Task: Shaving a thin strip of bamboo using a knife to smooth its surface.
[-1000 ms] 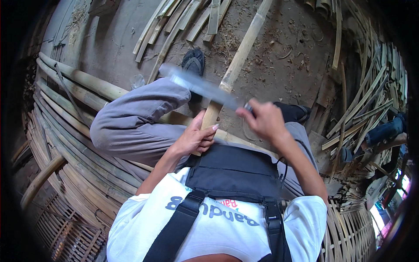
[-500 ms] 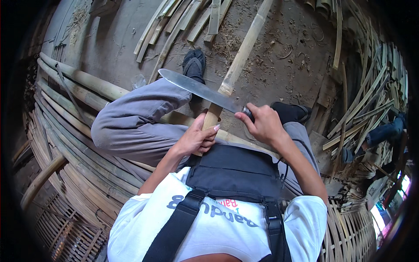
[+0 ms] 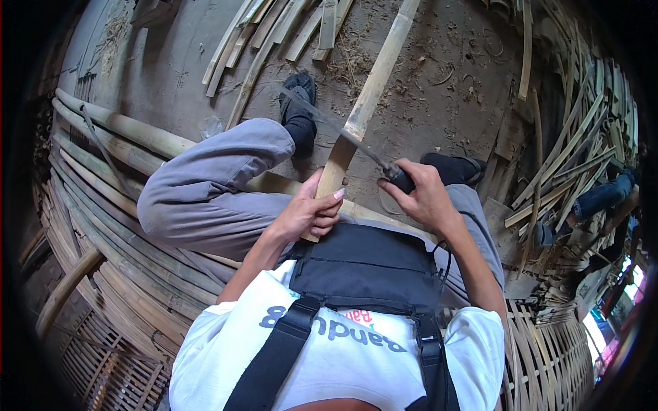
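Note:
A long bamboo strip [image 3: 375, 85] runs from my lap up past the top of the view. My left hand [image 3: 314, 209] is wrapped round its near end, thumb lying across it. In my right hand [image 3: 423, 194] is the dark handle of a large knife [image 3: 319, 118]. Its blade points up and to the left and crosses the strip just beyond my left hand. The blade is turned nearly edge-on, so it looks thin, and its tip is blurred over my left shoe. At the crossing the strip changes from a pale surface to a smoother, browner one.
Bamboo poles [image 3: 130, 127] lie in a curved stack at the left. Split slats [image 3: 264, 41] rest on the floor ahead, with shavings [image 3: 439, 75] beside them. At the right is a heap of strips [image 3: 576, 151], near another person's leg [image 3: 603, 198]. A woven bamboo basket [image 3: 548, 349] stands behind right.
The knife blade has rolled from showing its flat side to nearly edge-on, and its tip has swung up and to the right. My left hand keeps its hold on the strip.

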Demonstrator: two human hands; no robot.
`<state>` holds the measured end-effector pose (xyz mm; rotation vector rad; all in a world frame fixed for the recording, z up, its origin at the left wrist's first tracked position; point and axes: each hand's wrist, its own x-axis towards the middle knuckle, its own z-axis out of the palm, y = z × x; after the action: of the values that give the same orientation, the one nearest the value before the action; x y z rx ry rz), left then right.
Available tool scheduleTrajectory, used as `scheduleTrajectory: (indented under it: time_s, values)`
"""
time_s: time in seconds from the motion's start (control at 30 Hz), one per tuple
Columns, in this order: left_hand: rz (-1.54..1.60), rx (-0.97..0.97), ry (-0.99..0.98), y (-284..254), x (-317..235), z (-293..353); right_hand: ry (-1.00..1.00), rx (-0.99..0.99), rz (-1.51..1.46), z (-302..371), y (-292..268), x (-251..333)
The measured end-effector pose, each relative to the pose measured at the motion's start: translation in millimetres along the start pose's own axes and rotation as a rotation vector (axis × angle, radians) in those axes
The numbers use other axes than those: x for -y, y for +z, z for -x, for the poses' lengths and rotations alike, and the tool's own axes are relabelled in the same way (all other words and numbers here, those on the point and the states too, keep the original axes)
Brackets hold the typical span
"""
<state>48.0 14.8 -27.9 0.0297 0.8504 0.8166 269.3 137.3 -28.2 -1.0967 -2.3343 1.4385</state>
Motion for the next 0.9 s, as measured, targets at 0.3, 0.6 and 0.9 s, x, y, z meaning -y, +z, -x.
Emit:
scheduleTrajectory:
  time_s: [0.3, 0.6, 0.9]
  values:
    - [-0.003, 0.040, 0.018, 6, -3, 1, 0.248, -0.065, -0.060, -4, -8, -9]
    - [-0.095, -0.025, -0.010, 6, -4, 1, 0.436, 0.114, -0.326, -6, -6, -19]
    - [-0.085, -0.028, -0.031, 3, -1, 1, 0.496, 0.164, -0.543, -16, 2, -21]
